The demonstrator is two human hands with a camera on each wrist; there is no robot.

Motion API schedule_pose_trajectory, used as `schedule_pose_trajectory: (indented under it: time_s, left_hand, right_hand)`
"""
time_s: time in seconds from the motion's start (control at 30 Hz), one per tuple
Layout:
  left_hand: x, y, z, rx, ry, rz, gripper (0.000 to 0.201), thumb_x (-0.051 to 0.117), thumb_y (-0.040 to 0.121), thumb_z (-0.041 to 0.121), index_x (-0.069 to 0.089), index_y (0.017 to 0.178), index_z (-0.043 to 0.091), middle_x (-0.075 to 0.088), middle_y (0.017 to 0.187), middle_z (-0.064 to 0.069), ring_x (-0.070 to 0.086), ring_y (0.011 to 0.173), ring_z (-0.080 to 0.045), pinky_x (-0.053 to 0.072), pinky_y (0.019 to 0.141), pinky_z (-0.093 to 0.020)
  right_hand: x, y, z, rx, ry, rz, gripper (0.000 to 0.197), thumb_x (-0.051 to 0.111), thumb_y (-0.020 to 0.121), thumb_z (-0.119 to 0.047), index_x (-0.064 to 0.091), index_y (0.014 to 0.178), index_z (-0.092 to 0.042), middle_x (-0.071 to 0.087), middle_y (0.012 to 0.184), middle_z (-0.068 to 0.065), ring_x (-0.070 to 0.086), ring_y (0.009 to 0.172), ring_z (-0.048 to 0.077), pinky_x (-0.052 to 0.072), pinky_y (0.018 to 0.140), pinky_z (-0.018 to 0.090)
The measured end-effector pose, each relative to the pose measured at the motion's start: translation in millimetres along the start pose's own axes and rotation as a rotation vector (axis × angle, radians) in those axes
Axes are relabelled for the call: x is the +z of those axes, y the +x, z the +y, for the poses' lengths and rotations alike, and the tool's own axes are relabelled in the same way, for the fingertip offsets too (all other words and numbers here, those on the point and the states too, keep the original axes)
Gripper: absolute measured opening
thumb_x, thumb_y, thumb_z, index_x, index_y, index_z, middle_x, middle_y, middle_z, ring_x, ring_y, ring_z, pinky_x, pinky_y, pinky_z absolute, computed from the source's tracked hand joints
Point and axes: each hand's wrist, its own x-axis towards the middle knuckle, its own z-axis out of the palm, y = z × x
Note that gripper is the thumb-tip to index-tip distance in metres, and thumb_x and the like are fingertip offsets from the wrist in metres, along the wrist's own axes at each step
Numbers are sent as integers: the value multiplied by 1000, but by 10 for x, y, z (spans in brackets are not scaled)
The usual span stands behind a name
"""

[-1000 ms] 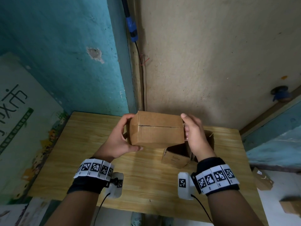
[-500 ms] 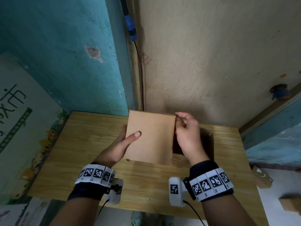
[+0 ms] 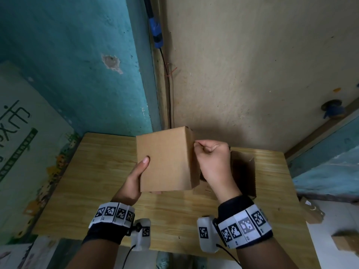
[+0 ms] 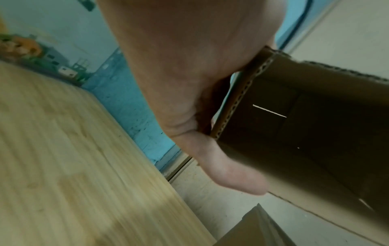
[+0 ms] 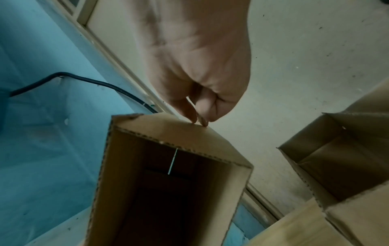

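Note:
I hold a plain brown cardboard box point(image 3: 165, 162) upright above the wooden table point(image 3: 97, 181), its broad face toward me. My left hand point(image 3: 136, 177) grips its lower left edge, thumb on the near face and fingers underneath. In the left wrist view the left hand point(image 4: 189, 83) wraps the wall of the box point(image 4: 315, 124), whose inside is dark. My right hand point(image 3: 211, 160) is curled at the upper right edge. In the right wrist view the right hand point(image 5: 197, 66) pinches the rim of a flap of the box point(image 5: 168, 191) with thumb and forefinger.
A second cardboard box point(image 3: 242, 171) stands open on the table behind my right hand, also seen as the open box point(image 5: 336, 166). Small boxes point(image 3: 312, 212) lie on the floor at the right. A printed board point(image 3: 23, 152) leans left. The walls meet just behind the table.
The box has turned from lying lengthwise between both palms to standing with its broad face toward me. My right hand left the box's end and curled at its upper right edge.

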Motion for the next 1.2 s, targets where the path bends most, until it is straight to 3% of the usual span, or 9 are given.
schedule_pose_trajectory:
  time_s: [0.17,0.4,0.53,0.63,0.8,0.87,1.0,1.1,1.2]
  left_hand:
    - [-135,48,-38,5,-256,85,92,67,77,67,44,148,14,71,116,-15,74,92,-34,61,44,-43]
    - [-182,27,-66,-110,-194,-36,77,49,89,63,46,143,8,71,98,-18,69,65,-35,54,39,-33]
    - [-179,30,-107,-198,-204,-56,94,75,71,64,48,143,10,70,106,-22,70,72,-43,57,42,-41]
    - [-123,21,-111,-200,-181,-50,114,97,41,60,57,136,12,72,120,-21,71,101,-42,63,65,-49]
    - [-70,36,-104,-29,-55,-184,49,75,77,20,70,124,8,68,128,-24,63,121,-44,59,90,-44]
    - [-126,72,-79,38,44,-204,51,70,80,7,65,130,5,66,130,-25,57,127,-48,54,97,-48]
    - [-75,34,84,209,157,-69,94,86,72,39,42,154,31,53,153,0,52,140,-26,44,111,-49]
    - [73,-32,237,511,474,57,71,76,82,41,52,148,31,49,156,8,43,147,-17,37,118,-49]
    - [211,-70,381,764,793,-26,39,75,87,35,74,123,21,63,139,5,51,137,-20,38,114,-58]
  right_hand:
    - [15,-250,-28,-100,-34,-149,13,74,95,-10,77,83,-11,64,58,-10,57,48,5,48,51,21]
    - [-110,-324,-121,-47,8,-229,44,73,95,-40,50,63,-22,48,55,-14,45,54,1,39,55,16]
    - [-186,-249,-114,22,-136,-190,36,75,88,-52,57,95,-21,61,90,-9,61,86,11,51,75,28]
    - [-255,-227,-123,209,-109,-281,77,78,77,-67,49,134,-24,59,126,-10,58,114,8,50,84,23]
    - [-217,-302,-84,142,-117,-399,90,90,63,-63,45,133,-30,62,126,-16,60,117,3,55,90,27]
    - [-203,-298,1,62,-156,-339,90,93,62,-60,45,133,-32,61,128,-16,58,120,2,55,98,33]
    - [-190,-330,120,-23,-247,-357,111,94,60,-62,34,148,-33,51,141,-17,49,133,5,48,108,35]
    - [-158,-364,163,-63,-290,-389,114,93,60,-63,30,151,-33,47,145,-16,47,134,6,48,110,36]
    - [-99,-373,191,-120,-311,-440,112,92,61,-63,33,151,-31,48,144,-15,50,131,5,51,109,37]
